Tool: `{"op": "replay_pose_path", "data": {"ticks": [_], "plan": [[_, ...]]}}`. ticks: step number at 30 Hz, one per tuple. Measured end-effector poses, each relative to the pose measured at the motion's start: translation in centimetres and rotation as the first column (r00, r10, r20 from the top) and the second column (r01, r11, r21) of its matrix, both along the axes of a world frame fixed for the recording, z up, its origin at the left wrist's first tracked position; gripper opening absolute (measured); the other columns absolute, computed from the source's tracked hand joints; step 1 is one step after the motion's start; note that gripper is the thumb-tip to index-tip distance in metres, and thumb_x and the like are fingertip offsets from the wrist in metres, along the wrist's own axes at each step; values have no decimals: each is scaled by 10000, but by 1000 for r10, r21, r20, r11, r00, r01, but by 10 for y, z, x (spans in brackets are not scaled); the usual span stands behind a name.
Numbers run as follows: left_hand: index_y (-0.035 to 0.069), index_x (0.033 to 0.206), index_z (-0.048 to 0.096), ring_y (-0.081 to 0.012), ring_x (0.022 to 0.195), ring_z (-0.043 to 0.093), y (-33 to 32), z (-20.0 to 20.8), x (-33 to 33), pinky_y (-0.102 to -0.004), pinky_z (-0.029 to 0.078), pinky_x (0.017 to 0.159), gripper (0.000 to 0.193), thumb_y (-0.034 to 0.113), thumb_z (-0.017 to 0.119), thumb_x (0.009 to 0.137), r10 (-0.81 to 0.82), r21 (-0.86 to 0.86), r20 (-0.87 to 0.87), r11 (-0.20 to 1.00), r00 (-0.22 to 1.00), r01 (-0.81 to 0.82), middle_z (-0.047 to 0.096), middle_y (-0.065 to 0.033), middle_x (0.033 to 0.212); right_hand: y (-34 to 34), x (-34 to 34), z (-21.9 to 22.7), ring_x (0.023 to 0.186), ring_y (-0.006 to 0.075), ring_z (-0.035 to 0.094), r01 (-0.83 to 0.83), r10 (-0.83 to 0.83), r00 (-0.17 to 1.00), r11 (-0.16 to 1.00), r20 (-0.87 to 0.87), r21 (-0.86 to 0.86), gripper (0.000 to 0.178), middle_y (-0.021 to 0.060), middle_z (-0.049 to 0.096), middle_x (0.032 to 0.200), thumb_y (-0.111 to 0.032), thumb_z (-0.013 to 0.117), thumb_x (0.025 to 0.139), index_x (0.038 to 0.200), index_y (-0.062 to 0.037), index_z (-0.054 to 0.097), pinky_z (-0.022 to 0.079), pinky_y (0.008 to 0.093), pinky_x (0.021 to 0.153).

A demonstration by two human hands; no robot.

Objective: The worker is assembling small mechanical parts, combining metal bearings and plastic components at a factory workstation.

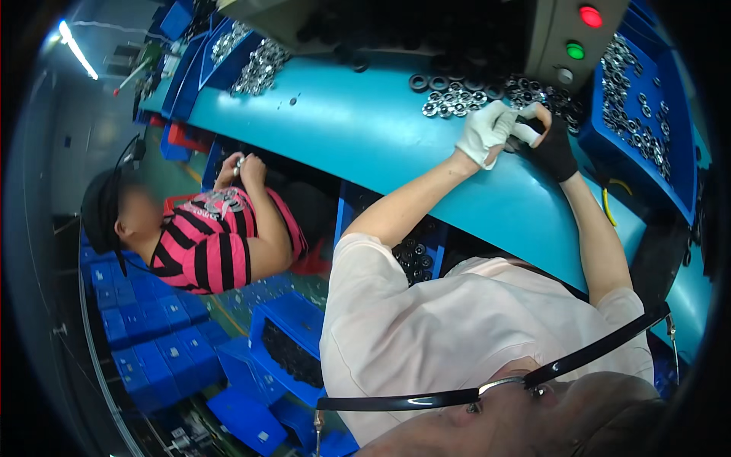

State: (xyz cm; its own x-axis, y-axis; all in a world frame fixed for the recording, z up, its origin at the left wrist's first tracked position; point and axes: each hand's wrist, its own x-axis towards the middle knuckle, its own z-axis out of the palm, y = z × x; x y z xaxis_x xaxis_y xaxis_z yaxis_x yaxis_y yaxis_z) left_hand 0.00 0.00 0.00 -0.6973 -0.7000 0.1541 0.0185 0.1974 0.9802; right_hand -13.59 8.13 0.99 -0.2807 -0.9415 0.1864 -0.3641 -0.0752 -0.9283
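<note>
My left hand, in a white glove, is closed with its fingers pinched together. Close against it is my right hand, in a black glove with pale coverings on some fingers, its thumb and fingers curled inward. Whatever lies between the fingertips is too small and too covered to make out. Just beyond the left hand is a cluster of shiny, round, ring-shaped metal parts. Darker parts of the same round shape are heaped behind the right hand. All of these lie on the blue-green tabletop.
A grey machine housing with a red and a green light stands beyond my hands. At right is a blue bin of metal rings, near a yellow-handled tool. A co-worker in a striped shirt sits left, beside stacked blue boxes.
</note>
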Motion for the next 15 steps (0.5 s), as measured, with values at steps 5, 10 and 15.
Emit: {"op": "replay_pose_path", "data": {"ticks": [5, 10, 15], "plan": [[-32, 970, 582, -134, 671, 601, 6, 8, -9, -251, 510, 557, 161, 103, 529, 900, 71, -137, -72, 987, 995, -80, 624, -93, 779, -2, -7, 3, 692, 185, 600, 67, -100, 977, 983, -188, -174, 207, 97, 604, 740, -96, 652, 733, 899, -17, 557, 467, 295, 646], [-43, 1000, 576, -134, 690, 600, 3, 11, -8, -248, 516, 590, 189, 107, 554, 889, 63, 98, -55, 994, 996, -58, 620, -101, 836, 1, 1, -2, 733, 221, 621, 72, -111, 978, 974, -174, -215, 245, 128, 617, 797, -101, 650, 757, 956, -13, 538, 475, 310, 670], [-58, 970, 566, -128, 679, 603, 4, 9, -9, -243, 528, 552, 192, 110, 574, 878, 37, 141, -79, 990, 996, -26, 614, -106, 849, 6, 1, -2, 778, 246, 629, 50, -103, 970, 970, -219, -237, 253, 135, 622, 832, -66, 629, 765, 991, -3, 534, 480, 318, 703]]}}
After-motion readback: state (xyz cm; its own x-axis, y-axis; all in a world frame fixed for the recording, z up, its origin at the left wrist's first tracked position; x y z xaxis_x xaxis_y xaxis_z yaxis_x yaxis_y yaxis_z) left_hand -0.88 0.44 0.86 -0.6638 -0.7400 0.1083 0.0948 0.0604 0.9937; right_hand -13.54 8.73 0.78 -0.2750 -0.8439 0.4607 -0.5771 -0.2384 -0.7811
